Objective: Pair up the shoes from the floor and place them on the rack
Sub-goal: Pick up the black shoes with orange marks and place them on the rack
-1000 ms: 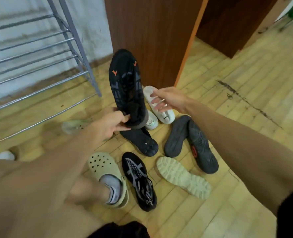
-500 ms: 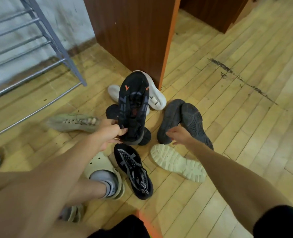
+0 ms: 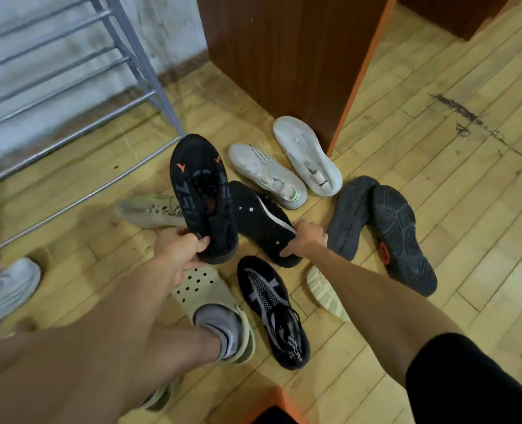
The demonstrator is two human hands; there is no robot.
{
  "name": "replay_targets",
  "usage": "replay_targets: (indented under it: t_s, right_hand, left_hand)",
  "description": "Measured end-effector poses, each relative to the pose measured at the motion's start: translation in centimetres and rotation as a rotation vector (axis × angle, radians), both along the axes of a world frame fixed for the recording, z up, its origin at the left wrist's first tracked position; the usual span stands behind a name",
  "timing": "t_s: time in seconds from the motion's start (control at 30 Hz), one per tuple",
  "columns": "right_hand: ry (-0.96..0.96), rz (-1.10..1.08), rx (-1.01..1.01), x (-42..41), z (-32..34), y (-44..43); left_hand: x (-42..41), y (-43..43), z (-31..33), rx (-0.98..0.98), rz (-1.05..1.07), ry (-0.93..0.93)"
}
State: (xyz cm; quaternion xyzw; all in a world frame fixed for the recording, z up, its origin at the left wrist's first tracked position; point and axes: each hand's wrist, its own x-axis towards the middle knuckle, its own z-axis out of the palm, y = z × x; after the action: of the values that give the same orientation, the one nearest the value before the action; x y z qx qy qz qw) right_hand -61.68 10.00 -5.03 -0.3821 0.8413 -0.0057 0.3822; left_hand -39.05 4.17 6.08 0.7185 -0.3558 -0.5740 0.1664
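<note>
My left hand [image 3: 180,249] grips the heel of a black shoe with orange marks [image 3: 203,194], held up off the floor with its top facing me. My right hand [image 3: 307,238] grips the heel end of a second black shoe [image 3: 259,221] that lies on its side on the floor just right of the first. A black shoe with a grey pattern [image 3: 272,310] lies below both hands. The metal shoe rack [image 3: 79,96] stands at the upper left, its lower bars bare.
Two white shoes [image 3: 284,166] lie near the brown cabinet [image 3: 284,56]; two dark grey shoes [image 3: 382,228] lie soles-up at right. A beige shoe [image 3: 149,211] lies left, a cream sole [image 3: 324,293] under my right forearm. My foot wears a cream clog [image 3: 207,301].
My right hand moved from the white shoe down past the grey pair and now grips the second black shoe on the floor. My left hand still holds the first black shoe.
</note>
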Motion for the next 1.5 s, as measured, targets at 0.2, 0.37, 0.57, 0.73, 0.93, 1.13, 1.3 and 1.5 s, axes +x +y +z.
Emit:
replay_targets:
  t_s: [0.2,0.37,0.57,0.73,0.93,1.13,1.3,1.5]
  right_hand:
    - [0.470,0.392,-0.430,0.1,1.8,0.3]
    - [0.446,0.702,-0.335,0.6,0.6,3.7]
    - [0.147,0.783,-0.201,-0.6,0.1,6.6]
    - [0.057,0.690,-0.189,-2.3,0.8,6.2]
    - [-0.008,0.308,-0.192,-5.8,1.4,6.3]
    - [0.078,-0.055,-0.065,-10.3,0.6,8.4]
    - [-0.230,-0.544,0.049,-9.6,-0.3,8.0]
    - [-0.542,-0.910,-0.117,-7.3,-0.1,4.7]
  left_hand:
    - [-0.6,-0.2,0.6,0.007,-0.008,0.052]
    - [-0.1,-0.3,1.1,-0.003,0.022,0.034]
    - [1.1,0.4,1.3,-0.046,0.102,-0.032]
    - [1.4,1.6,0.8,-0.024,0.059,-0.089]
    - [-0.8,1.3,1.1,-0.050,-0.153,-0.122]
    - [-5.4,-0.4,0.9,-0.084,-0.312,-0.087]
    - [-8.6,-0.9,-0.9,-0.055,-0.396,-0.047]
    - [-8.9,-0.8,-1.9,0.047,-0.456,0.023]
